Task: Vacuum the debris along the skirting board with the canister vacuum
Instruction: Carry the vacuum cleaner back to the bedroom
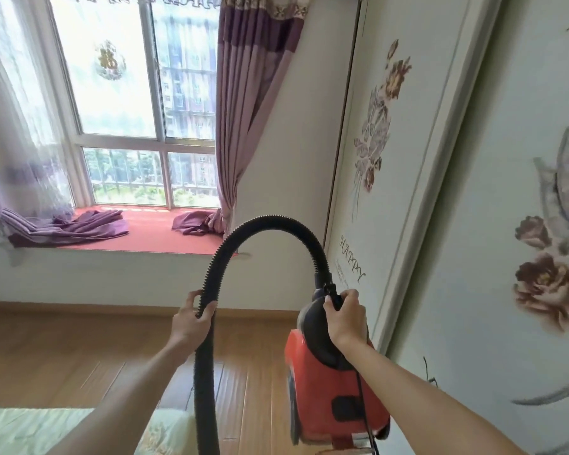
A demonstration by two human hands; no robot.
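Observation:
A red and black canister vacuum (322,389) hangs off the floor at the lower right, carried by its top handle in my right hand (345,315). Its black ribbed hose (263,224) arches up from the canister's top and comes down on the left, where my left hand (191,315) grips it. The hose runs on down out of the frame's bottom edge, so its nozzle is hidden. A wooden skirting board (79,306) runs along the foot of the white wall under the window. No debris shows on the wooden floor (79,356).
A floral wardrobe door (391,159) stands close on the right, almost touching the vacuum. A bay window seat with a red cover (145,234) and purple curtains (253,110) lies ahead. A pale green bed corner (63,431) fills the lower left.

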